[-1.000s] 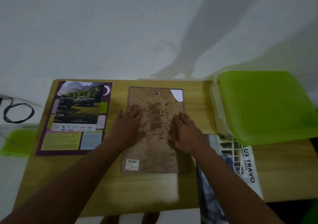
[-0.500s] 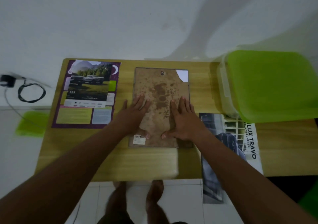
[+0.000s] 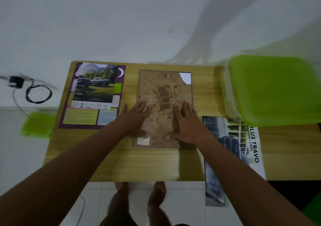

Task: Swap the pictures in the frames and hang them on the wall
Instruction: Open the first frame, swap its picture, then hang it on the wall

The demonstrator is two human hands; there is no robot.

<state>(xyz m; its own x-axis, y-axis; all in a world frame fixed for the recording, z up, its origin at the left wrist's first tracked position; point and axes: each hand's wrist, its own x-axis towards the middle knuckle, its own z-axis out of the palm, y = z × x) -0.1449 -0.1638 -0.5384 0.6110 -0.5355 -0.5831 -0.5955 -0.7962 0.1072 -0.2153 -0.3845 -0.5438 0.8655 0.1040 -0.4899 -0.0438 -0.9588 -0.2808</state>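
- One view, head camera: picture frame (image 3: 165, 107) lies face down, mid-desk (image 3: 156, 163), stained backing board up, hanger at the far edge, one far corner of the board torn away.
- Handling, judged: light, stiff, flat; the backing looks brittle with age, and any glass beneath is fragile. Best taken by both long edges.
- Left hand (image 3: 134, 118) and right hand (image 3: 186, 123) rest flat on the backing, palms down, fingers spread, pinching nothing; forearms reach forward.
- Loose truck picture (image 3: 94, 93) lies left of the frame.
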